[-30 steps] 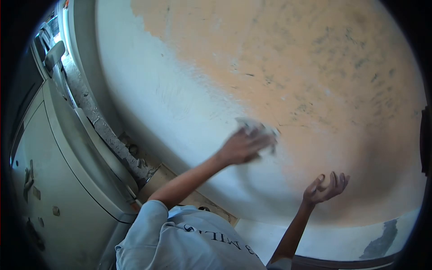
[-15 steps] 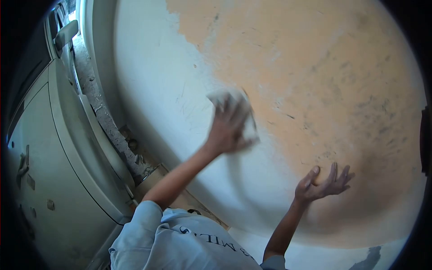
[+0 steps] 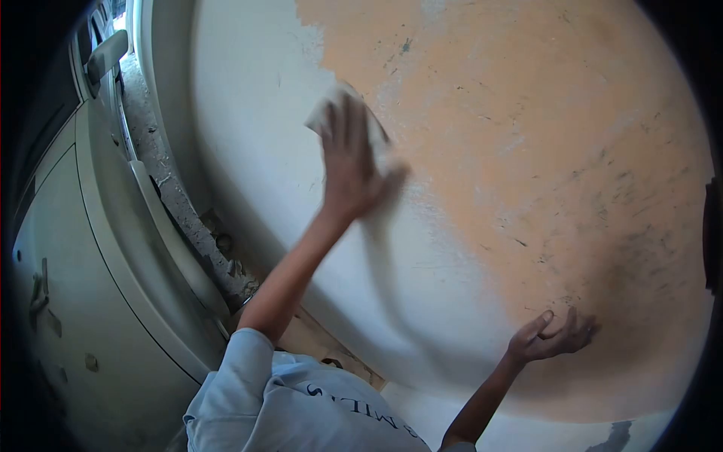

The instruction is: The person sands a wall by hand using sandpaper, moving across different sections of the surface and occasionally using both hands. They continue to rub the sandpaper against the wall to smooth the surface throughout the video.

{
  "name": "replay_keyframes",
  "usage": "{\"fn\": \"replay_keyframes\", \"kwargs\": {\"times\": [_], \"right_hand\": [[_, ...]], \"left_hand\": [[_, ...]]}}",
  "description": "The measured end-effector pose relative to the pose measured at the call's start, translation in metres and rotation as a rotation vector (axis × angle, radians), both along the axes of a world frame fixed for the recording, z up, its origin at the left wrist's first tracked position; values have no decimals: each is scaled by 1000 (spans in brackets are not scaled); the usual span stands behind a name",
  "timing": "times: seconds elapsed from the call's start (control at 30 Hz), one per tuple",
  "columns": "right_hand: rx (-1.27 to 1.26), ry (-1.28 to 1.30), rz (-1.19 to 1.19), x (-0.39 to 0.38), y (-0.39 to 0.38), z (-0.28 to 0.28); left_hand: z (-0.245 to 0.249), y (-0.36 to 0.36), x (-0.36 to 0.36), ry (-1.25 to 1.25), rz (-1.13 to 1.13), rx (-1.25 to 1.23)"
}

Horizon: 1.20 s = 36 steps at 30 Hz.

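My left hand (image 3: 350, 162), blurred by motion, holds a thin pale sheet (image 3: 325, 113) against the wall (image 3: 260, 143). Its fingers lie over the sheet and point upward, with the thumb out to the right. The sheet's edges show on both sides of the fingers, near the border between the white coat and the orange patch (image 3: 482, 113). Lower right, my right hand (image 3: 556, 337) is empty beside the orange surface, its fingers apart and slightly curled. Whether it touches the wall I cannot tell.
A pale car (image 3: 98, 279) with a side mirror (image 3: 108, 55) stands along the left. Between car and wall runs a narrow strip of rough ground (image 3: 154, 147) with debris. Dark scuffs mark the orange patch. A grey patch (image 3: 619, 435) shows at the lower right.
My left hand has moved up and to the left with the sheet. My right hand sits slightly lower in view, its fingers more curled. The wall's marks have shifted right and down in view.
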State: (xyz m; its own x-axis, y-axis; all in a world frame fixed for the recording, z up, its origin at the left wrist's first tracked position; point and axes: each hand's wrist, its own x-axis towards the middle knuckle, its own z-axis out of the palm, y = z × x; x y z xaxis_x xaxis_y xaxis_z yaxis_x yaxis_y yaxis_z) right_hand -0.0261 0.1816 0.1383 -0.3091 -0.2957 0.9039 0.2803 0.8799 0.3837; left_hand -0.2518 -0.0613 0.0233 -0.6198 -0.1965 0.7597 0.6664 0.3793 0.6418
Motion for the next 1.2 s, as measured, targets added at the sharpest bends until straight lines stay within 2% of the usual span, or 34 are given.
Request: {"fn": "replay_keyframes", "kwargs": {"times": [0.03, 0.1, 0.17, 0.23, 0.3, 0.37, 0.43, 0.53, 0.57, 0.6, 0.63, 0.7, 0.77, 0.83, 0.93, 1.03, 1.07, 1.1, 1.2], "right_hand": [[-4, 5, 3, 0, -2, 0], [-4, 15, -5, -1, -6, 0], [-13, 24, 3, -5, -7, -2], [-28, 19, 20, -3, -3, -5], [32, 4, -65, -2, -8, -2], [74, 3, -91, -1, -6, -1], [93, 23, -61, -3, 0, -2], [78, 26, -71, -3, -1, -2], [75, 35, -79, -4, 0, -4], [74, 38, -85, -4, 1, -5], [76, 39, -90, -2, 3, -6], [88, 30, -73, 0, 4, -5], [98, 26, -66, -2, 6, -3], [95, 23, -76, -2, 4, -3], [79, 46, -94, -5, -2, -3], [60, 72, -68, -7, -3, -5], [52, 69, -70, -7, -4, -5], [46, 68, -69, -6, -3, -5], [57, 56, -44, -7, -3, -3]], "left_hand": [[11, -11, -13, -58, 67, 68], [7, 5, 4, 24, 123, -62], [-8, 41, 51, 44, -134, -138], [-34, 63, 90, 80, -349, -330], [-38, 51, 69, 254, -159, -431], [-16, 18, 31, 73, -165, -304], [10, -15, -19, 40, 9, -3], [18, -4, -11, 85, 74, -38], [13, 12, 13, 87, -8, -60], [7, 27, 40, 30, -108, -116], [-19, 44, 62, 37, -192, -226], [-36, 40, 58, 129, -118, -376], [-11, 10, 19, 74, -100, -149], [11, -34, -40, 32, 67, 32], [28, -41, -55, 30, 165, 70], [0, 5, 10, 96, 2, -115], [-14, 14, 34, 23, -70, -249], [-23, 15, 36, 60, -38, -331], [-6, -22, -29, 165, 51, -135]]}}
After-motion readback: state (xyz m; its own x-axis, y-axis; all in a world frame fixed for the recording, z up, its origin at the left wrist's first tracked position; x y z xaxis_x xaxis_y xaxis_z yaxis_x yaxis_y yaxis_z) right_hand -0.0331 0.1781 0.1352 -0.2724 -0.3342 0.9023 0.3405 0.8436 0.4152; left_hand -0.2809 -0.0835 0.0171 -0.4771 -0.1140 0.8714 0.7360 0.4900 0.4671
